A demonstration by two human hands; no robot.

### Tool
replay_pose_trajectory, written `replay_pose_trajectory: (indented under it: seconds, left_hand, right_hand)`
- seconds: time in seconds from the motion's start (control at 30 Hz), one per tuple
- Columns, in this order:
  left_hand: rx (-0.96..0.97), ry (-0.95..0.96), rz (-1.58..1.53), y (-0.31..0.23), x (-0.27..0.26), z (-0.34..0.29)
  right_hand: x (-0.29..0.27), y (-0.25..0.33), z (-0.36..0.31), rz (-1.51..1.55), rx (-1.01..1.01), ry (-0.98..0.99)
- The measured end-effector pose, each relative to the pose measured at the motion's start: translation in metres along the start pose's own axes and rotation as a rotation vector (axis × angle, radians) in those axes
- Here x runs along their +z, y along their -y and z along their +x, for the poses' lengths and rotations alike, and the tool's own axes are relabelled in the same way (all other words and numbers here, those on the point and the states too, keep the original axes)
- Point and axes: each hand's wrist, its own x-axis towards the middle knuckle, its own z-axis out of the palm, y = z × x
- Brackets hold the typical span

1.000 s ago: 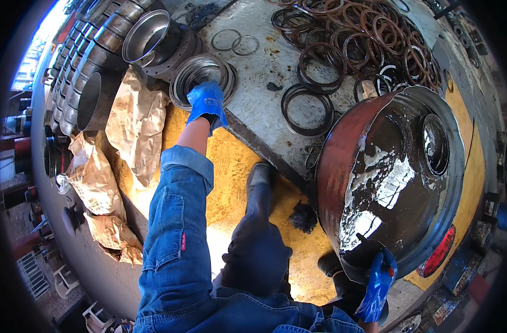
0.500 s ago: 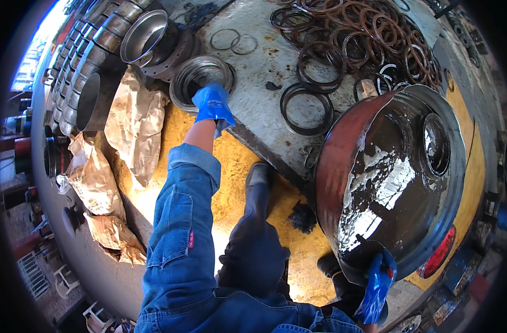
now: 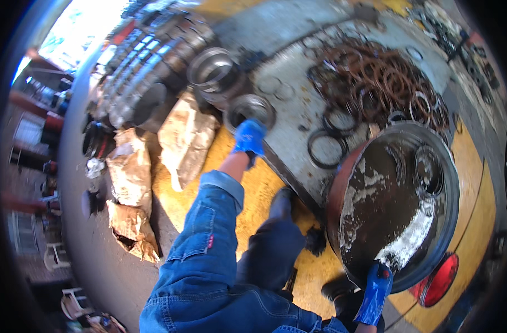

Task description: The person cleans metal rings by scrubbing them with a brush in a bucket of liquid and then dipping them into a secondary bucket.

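Note:
My left hand [image 3: 249,139], in a blue glove with a denim sleeve behind it, reaches forward and grips the near rim of a round metal ring part [image 3: 250,110] lying at the edge of a grey bench [image 3: 298,119]. My right hand [image 3: 376,291], also in a blue glove, holds the lower rim of a large rusty metal basin [image 3: 398,205] filled with dark shiny liquid. The basin stands tilted at the bench's right end.
A heap of rusty rings [image 3: 386,83] covers the back of the bench, with one dark ring [image 3: 325,149] lying apart. Metal cylinders [image 3: 153,66] are stacked at the left. Crumpled paper sacks [image 3: 132,172] lie on the yellow floor [image 3: 259,194]. My dark boots [image 3: 281,202] stand below.
The view has shifted and blurred as my head moved. My left hand has drawn slightly back to the near rim of the ring part. My right hand stays on the basin.

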Motion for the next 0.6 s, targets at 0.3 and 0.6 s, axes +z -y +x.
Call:
replay_pose_trajectory:
  seconds: [0.3, 0.6]
  left_hand:
    - [0.0, 0.435, -1.386, -0.238, -0.187, -0.085]
    - [-0.135, 0.883, -1.303, -0.406, -0.135, -0.158]
  right_hand:
    - [0.01, 0.001, -0.001, -0.163, -0.179, -0.253]
    - [-0.019, 0.034, -0.011, -0.178, -0.143, -0.146]
